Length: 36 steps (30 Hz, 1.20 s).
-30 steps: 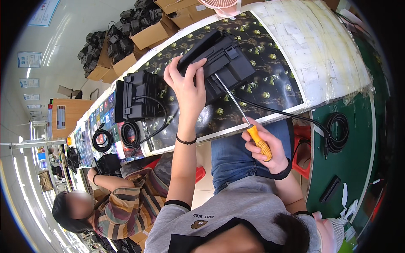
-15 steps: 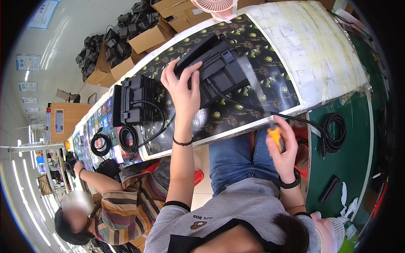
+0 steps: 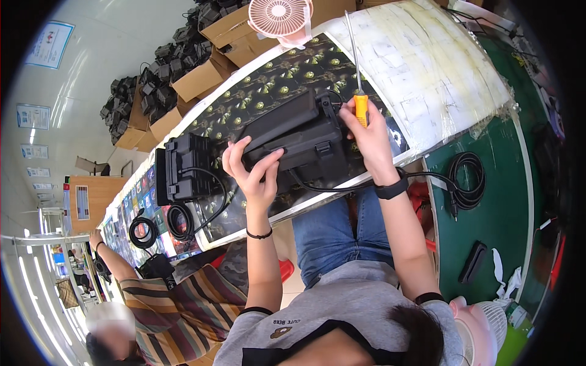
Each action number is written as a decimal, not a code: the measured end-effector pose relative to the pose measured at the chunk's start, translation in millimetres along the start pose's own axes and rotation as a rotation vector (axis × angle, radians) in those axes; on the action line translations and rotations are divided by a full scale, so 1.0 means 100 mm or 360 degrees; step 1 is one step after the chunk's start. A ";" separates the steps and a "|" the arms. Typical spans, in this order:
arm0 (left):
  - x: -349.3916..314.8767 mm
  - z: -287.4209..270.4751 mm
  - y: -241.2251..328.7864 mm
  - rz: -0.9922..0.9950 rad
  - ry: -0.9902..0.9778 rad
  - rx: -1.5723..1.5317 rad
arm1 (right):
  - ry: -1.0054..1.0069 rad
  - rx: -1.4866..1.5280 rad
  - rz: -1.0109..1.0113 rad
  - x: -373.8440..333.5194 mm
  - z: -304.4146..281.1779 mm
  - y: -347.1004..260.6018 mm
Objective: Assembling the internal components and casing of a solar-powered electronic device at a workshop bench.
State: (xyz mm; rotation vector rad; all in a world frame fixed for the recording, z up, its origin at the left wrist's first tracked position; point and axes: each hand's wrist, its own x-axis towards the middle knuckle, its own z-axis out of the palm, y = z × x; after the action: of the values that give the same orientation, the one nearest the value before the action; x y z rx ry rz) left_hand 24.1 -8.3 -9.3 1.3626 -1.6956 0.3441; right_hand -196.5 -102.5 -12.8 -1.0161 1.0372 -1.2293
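Observation:
A black plastic box with latches and a long flat black panel along its far side is tilted up on the dark patterned mat. My left hand grips its left end, thumb and fingers pressed on the casing. In my right hand is a screwdriver with an orange-yellow handle, its long metal shaft pointing away from me. My right fingertips are close to the box's right end, by a thin black wire. From the box a black cable runs right, under my right wrist, to a coil.
A second black box stands to the left, near coiled cables. A pink fan sits at the far edge; cartons and piled black boxes lie beyond. The cable coil rests on the green surface at right. A co-worker sits left.
My right hand has come up from over my lap to the box's right end, bringing the screwdriver. The box has been drawn nearer and tilted, with my left hand still on it.

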 end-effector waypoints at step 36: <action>-0.60 0.10 0.32 0.0157 0.0467 0.0469 | -0.0161 0.0329 -0.0228 -0.11 0.19 -0.06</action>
State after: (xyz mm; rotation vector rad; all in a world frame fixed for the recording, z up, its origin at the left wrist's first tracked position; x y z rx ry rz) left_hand -9.6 33.9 -51.4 1.3603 -1.5091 0.8366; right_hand -180.4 -91.0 -2.1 -0.9930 0.7528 -1.3569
